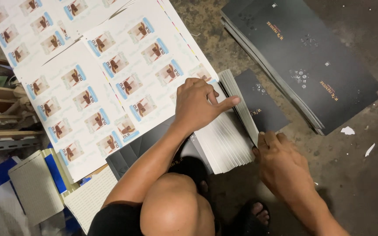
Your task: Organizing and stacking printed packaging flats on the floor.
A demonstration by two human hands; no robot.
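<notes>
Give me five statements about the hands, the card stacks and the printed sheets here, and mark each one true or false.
1. The left hand rests on top of the fanned stack of cards. True.
2. The right hand lifts a single white printed sheet off the floor. False: it grips the near edge of the dark cards being flipped up from the fanned stack.
3. A pile of large dark sheets lies on the concrete floor, apart from both hands. True.
4. The white sheets are blank. False: they carry rows of small repeated pictures with blue corners.
5. The person wears gloves. False: both hands are bare.
</notes>
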